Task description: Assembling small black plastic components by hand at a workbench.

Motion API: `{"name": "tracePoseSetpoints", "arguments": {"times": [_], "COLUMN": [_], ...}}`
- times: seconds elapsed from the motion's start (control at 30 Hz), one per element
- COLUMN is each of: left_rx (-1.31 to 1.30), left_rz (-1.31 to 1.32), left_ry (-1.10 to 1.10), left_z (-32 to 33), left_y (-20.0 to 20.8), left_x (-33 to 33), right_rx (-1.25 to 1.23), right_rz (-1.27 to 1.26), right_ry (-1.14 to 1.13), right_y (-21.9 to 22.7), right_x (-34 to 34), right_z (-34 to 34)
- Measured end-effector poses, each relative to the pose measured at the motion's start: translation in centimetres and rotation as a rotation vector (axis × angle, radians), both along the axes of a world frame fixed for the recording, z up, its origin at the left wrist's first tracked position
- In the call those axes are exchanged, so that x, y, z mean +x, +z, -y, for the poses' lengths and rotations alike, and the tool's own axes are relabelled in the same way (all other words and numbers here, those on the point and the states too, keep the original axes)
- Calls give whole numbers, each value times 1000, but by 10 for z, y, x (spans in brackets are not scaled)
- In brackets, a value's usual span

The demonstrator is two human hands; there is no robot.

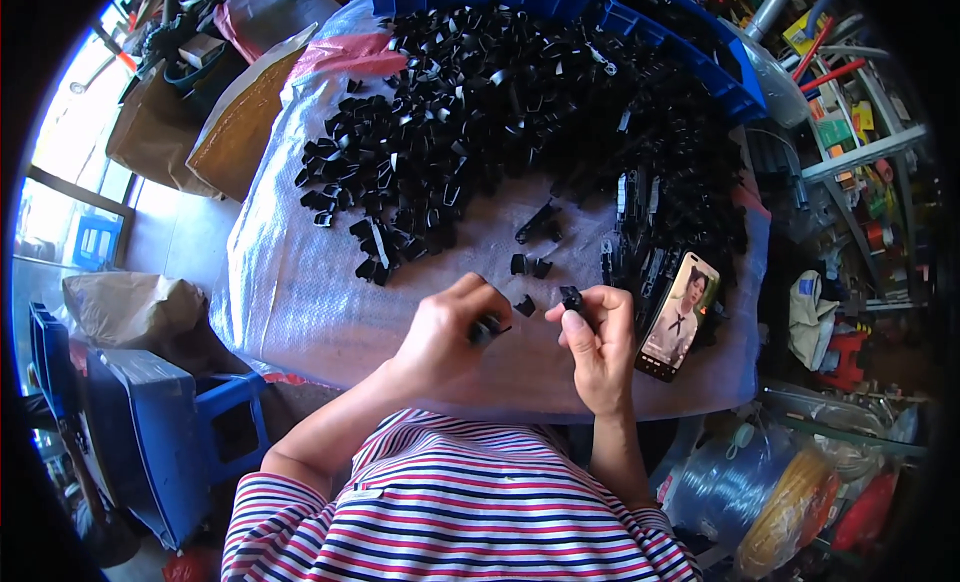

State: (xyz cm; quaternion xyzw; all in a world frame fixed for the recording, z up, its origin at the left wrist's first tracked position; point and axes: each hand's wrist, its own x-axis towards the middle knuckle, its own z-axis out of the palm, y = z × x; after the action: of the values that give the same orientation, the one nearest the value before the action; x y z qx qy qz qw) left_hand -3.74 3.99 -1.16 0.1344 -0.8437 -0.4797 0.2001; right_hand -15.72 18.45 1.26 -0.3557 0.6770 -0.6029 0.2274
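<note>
My left hand (440,332) is closed, its fingers curled round a small black piece (485,329) whose shape is mostly hidden. A short gap to its right, my right hand (602,347) pinches a small black plastic part (571,299) between thumb and fingers. Both hands are over the near side of a white woven sheet (310,322). Just beyond them lie a black clip-like piece (525,305), a couple of similar pieces (530,266) and a longer black part (538,223). A large heap of small black plastic pieces (500,112) spreads over the far side.
A phone (680,317) with a lit screen lies right of my right hand, beside long black strips (635,212). Blue crates (735,72) edge the heap at the back. A blue stool (232,422) stands at left, wrapped coils (740,492) at lower right, cluttered shelves (865,147) at right.
</note>
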Motion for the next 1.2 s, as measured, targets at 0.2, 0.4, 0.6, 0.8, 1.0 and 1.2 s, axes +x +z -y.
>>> {"name": "tracePoseSetpoints", "arguments": {"times": [0.2, 0.4, 0.6, 0.8, 1.0, 1.2], "left_rx": [1178, 1341, 1364, 1289, 1119, 1029], "left_rz": [-20, -30, -74, -150, -212, -274], "left_ry": [78, 125, 182, 250, 272, 334], "left_z": [11, 14, 11, 3, -3, -8], "left_y": [14, 17, 5, 8, 10, 12], "left_x": [-5, -3, -7, -7, -6, 0], "right_rx": [-28, 70, 82, 126, 229, 91], "right_rz": [-304, -328, -332, -292, -286, -206], "right_ry": [85, 30, 20, 56, 91, 35], "right_y": [11, 6, 4, 2, -5, -10], "right_x": [9, 10, 16, 19, 19, 34], "right_z": [12, 14, 12, 16, 19, 44]}}
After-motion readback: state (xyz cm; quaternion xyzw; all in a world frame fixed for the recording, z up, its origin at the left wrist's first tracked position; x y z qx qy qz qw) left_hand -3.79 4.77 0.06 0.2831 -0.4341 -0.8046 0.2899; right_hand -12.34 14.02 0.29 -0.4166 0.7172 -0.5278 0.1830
